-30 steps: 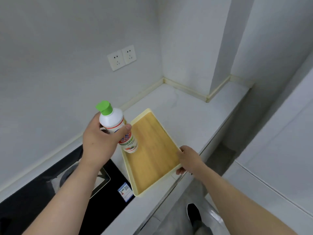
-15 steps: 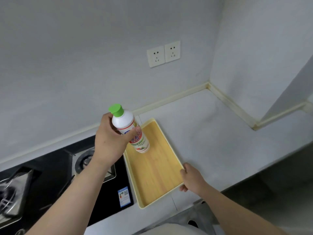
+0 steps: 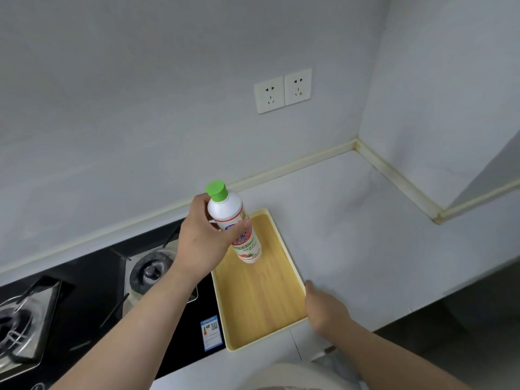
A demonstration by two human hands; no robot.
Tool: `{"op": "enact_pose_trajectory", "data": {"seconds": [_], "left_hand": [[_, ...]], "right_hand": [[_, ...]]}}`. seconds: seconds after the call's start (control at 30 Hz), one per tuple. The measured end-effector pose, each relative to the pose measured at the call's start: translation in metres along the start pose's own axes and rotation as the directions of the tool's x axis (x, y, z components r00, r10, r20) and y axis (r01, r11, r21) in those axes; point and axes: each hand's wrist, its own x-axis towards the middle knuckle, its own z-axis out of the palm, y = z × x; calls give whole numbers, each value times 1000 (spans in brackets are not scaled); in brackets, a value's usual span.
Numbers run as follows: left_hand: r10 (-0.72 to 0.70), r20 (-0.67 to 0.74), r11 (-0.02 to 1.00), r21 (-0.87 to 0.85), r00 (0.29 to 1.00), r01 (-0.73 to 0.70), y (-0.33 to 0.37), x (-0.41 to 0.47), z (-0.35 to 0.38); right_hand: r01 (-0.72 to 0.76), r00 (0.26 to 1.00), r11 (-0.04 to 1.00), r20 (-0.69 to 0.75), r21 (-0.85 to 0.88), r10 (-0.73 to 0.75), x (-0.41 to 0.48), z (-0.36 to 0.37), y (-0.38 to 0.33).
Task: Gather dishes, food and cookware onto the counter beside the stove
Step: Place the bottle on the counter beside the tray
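- Pale, smooth counter (image 3: 365, 235) is seen bare to the right of both hands, bounded by a raised cream edging at the walls.
- Black glass stove (image 3: 92, 291) lies under the left forearm.
- Rectangular tray (image 3: 259, 299), wood-grain floor and cream rim, lies between the hands, touching the stove's edge.
- White plastic bottle (image 3: 236, 223), green cap, is held tilted above the tray's far end, clasped by the left hand (image 3: 202, 240).
- Right hand (image 3: 323, 305) is blurred at the tray's right rim; grip cannot be told.

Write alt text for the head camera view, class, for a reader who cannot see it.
A left hand holds a white bottle with a green cap above a yellow-rimmed wooden tray on a pale counter beside a black gas stove. The right hand rests at the tray's right edge.
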Motion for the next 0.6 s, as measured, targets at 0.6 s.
{"op": "enact_pose_trajectory", "data": {"seconds": [0.6], "left_hand": [[177,447,984,-51,877,-173,23,24,117]], "right_hand": [[433,681,761,-728,484,75,-3,-87,12]]}}
